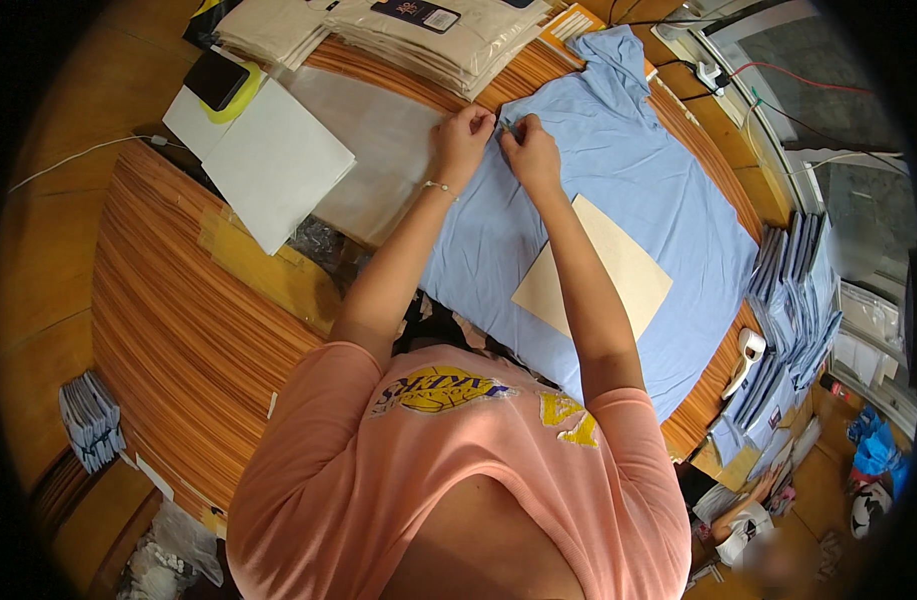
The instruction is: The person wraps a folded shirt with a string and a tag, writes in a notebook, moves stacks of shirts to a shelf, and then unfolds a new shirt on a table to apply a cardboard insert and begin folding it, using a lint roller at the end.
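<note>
- Two hands, left hand [462, 140] and right hand [529, 150], pinch closed on the light blue shirt [668, 200] edge.
- Shirt lies flat on striped wooden table [178, 320], cardboard sheet [618, 270] on it.

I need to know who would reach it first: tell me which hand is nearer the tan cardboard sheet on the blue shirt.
Right. The right hand pinches the shirt edge just above the cardboard; the left hand sits beside it, farther left.

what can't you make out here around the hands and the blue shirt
- Head view: what the left hand and right hand pinch; too small, fingers cover it.
- Blue shirt: near hem hidden by forearms and torso.
- Tan card: left edge hidden behind right forearm.
</note>
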Available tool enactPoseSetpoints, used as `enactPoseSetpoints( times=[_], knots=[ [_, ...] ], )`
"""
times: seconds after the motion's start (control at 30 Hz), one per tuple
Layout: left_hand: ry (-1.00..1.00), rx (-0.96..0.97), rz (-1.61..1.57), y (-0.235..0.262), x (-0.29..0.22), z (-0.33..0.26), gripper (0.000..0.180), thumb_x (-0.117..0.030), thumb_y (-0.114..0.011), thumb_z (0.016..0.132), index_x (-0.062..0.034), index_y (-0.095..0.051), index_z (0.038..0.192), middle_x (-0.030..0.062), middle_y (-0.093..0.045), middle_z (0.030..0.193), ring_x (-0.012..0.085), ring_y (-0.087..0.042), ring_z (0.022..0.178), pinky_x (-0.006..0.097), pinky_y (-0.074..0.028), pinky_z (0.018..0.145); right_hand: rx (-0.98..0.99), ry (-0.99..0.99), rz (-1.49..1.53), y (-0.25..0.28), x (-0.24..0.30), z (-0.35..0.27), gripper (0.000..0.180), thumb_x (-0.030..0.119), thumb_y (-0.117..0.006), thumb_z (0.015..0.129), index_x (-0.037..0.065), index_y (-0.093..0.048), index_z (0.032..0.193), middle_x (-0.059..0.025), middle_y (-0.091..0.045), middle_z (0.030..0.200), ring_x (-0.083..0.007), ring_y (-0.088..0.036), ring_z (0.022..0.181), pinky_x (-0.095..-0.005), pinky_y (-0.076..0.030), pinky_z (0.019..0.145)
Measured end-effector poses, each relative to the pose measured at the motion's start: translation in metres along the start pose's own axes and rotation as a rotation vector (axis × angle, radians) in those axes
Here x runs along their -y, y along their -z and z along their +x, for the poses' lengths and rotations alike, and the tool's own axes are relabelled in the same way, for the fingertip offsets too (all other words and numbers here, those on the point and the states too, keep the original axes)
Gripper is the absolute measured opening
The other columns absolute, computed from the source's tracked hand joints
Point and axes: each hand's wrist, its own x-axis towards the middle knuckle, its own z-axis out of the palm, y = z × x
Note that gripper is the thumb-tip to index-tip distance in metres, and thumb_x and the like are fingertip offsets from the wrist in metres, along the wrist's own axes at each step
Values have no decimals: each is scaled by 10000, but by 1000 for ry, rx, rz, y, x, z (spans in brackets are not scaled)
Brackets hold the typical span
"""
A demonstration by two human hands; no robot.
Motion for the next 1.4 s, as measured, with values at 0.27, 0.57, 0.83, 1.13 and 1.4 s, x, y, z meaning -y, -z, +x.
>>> enactPoseSetpoints(
  times=[0.27,0.57,0.83,1.13,1.4],
  knots=[
    [-37,0,52,5,-1,-2,123,-156,-609,811,-40,-637,841,55,-656,713,135,-613,613,278,-482,595,8,2,41,-5,-4,6,273,247,-618,753,31,-549,905,-194,-639,812,-377,-613,771,-440,-479,667],
    [-17,737,14,96,-36,-47,233,-211,-513,874,-21,-520,738,65,-525,654,128,-511,661,311,-416,590,-137,-21,273,80,-54,-49,270,227,-628,786,7,-538,913,-164,-609,766,-306,-603,694,-419,-454,627],
    [321,1093,193,158,-41,-108,381,-123,-663,778,-4,-543,1120,98,-600,1030,192,-542,931,316,-428,848,-748,-634,-353,262,-275,-260,193,178,-622,804,40,-599,937,-161,-583,920,-245,-601,820,-338,-473,667],
    [-564,401,396,-32,-27,-49,228,-127,-527,880,-23,-561,1079,136,-506,1202,296,-463,1114,378,-358,942,-967,-577,-573,287,-340,-291,178,161,-627,705,24,-608,817,-170,-586,882,-328,-551,870,-422,-427,782],
    [-585,480,895,-97,-34,32,477,-296,-450,920,-192,-353,1375,72,-255,1457,323,-183,1343,557,-109,1053,-471,-340,-392,243,-350,-239,532,333,-539,839,131,-405,1313,-137,-278,1420,-277,-202,1341,-551,-148,1060]
  ],
)
